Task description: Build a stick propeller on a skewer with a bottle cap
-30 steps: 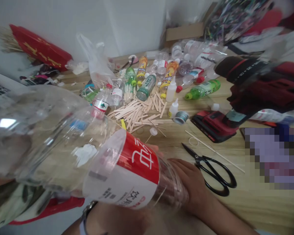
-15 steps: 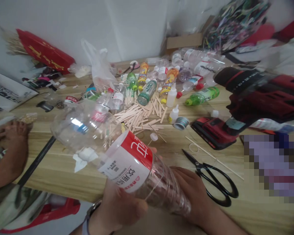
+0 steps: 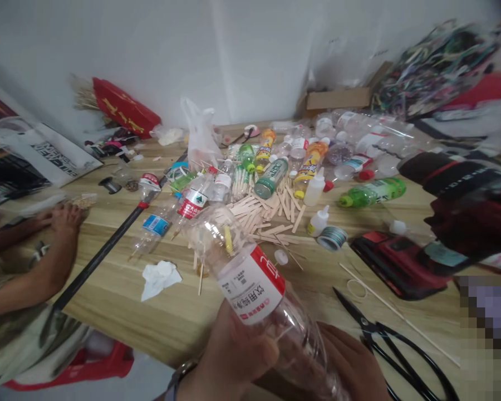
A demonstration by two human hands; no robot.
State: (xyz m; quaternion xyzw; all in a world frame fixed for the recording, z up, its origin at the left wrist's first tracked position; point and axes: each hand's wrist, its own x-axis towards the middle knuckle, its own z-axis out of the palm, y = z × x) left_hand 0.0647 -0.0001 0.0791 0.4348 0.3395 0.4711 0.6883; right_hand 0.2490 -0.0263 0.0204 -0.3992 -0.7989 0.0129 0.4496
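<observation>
A large clear plastic bottle [image 3: 250, 284] with a red and white label lies slantwise across the front of the view. Its wide clear end points up and left, above the tabletop. My left hand [image 3: 237, 353], with a band at the wrist, is closed round it just below the label. My right hand [image 3: 353, 359] is closed against the lower, ribbed part from the right; its fingertips are hidden behind the bottle. A thin stick crosses the bottle by my left thumb. Black-handled scissors [image 3: 365, 323] lie to the right of my right hand.
Wooden sticks [image 3: 271, 209] are heaped mid-table, with several plastic bottles [image 3: 373, 192] behind. A red and black cordless drill [image 3: 455, 206] stands at right, near a tape roll [image 3: 332, 238]. Crumpled tissue [image 3: 161, 278] lies left. Another person's hands [image 3: 67, 220] rest at the far left.
The clear bottle has swung down and right in view, still held by both hands. The surroundings have shifted too, right and downward, as the head view turned.
</observation>
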